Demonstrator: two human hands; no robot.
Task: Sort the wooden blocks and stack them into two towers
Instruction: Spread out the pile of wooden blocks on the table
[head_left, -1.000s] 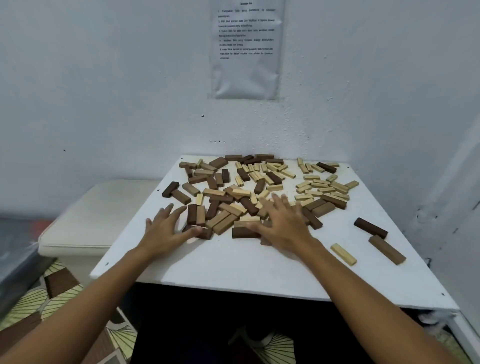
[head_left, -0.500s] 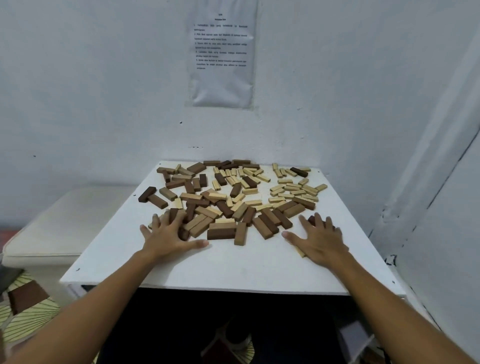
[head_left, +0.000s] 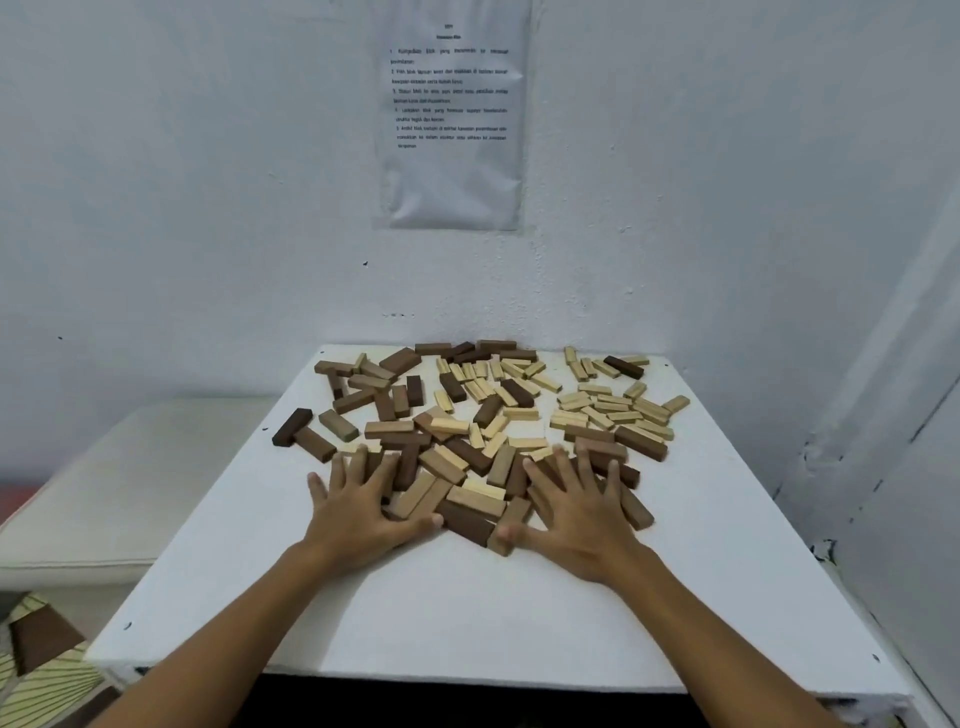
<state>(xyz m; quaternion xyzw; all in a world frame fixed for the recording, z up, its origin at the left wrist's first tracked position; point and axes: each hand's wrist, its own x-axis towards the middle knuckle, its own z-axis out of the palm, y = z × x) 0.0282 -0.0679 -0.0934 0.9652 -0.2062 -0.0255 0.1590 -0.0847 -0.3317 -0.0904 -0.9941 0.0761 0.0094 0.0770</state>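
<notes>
Several wooden blocks (head_left: 483, 415), dark brown, mid brown and pale, lie scattered flat over the far half of a white table (head_left: 467, 613). My left hand (head_left: 358, 512) lies flat with spread fingers on the left near edge of the heap, fingertips over brown blocks. My right hand (head_left: 576, 514) lies flat with spread fingers on the right near edge, covering some brown blocks, its thumb against a mid-brown block (head_left: 511, 525). Between the hands sit a dark block (head_left: 465, 522) and a pale block (head_left: 475, 501). No tower stands anywhere.
The table sits in a corner of white walls, with a printed sheet (head_left: 452, 114) on the back wall. A cream cushioned seat (head_left: 124, 467) adjoins the table's left side. Two brown blocks (head_left: 301, 431) lie apart at the left.
My right hand has slid left from the table's right side, bringing brown blocks into the heap. My left hand has stayed at the heap's left edge. The camera has shifted.
</notes>
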